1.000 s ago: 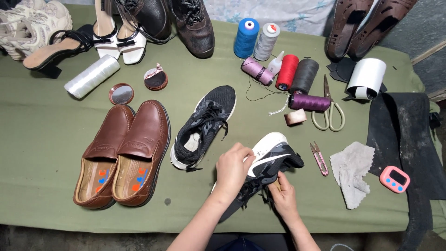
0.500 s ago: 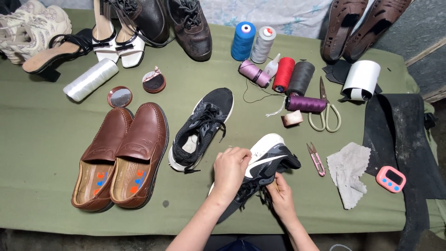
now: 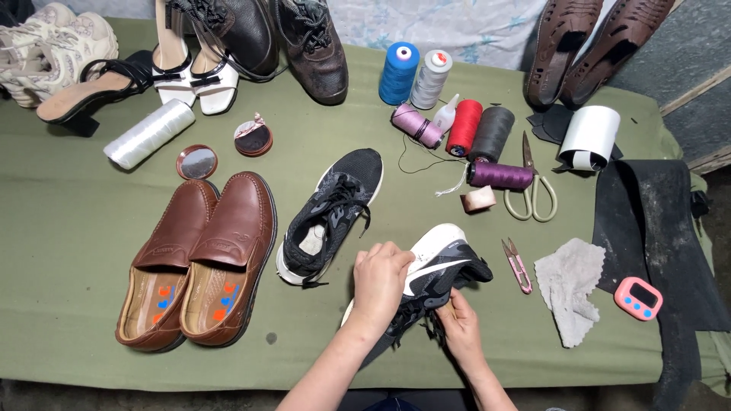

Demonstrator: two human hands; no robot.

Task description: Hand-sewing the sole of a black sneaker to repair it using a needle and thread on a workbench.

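Note:
A black sneaker with a white sole (image 3: 435,270) lies tilted on its side near the front of the green cloth table (image 3: 68,228). My left hand (image 3: 379,283) grips it across the sole and side. My right hand (image 3: 458,326) pinches the laces or tongue area underneath, fingers closed on the shoe. The matching black sneaker (image 3: 329,215) rests upright just to the left, untouched.
A pair of brown loafers (image 3: 199,262) sits at left. Thread spools (image 3: 464,128), scissors (image 3: 531,183), small pink snips (image 3: 516,265), a grey rag (image 3: 572,288), a pink timer (image 3: 638,297) and a black sheet (image 3: 655,228) lie to the right. More shoes line the back edge.
The hands and the held sneaker have barely shifted; the right hand's fingers moved slightly at the laces.

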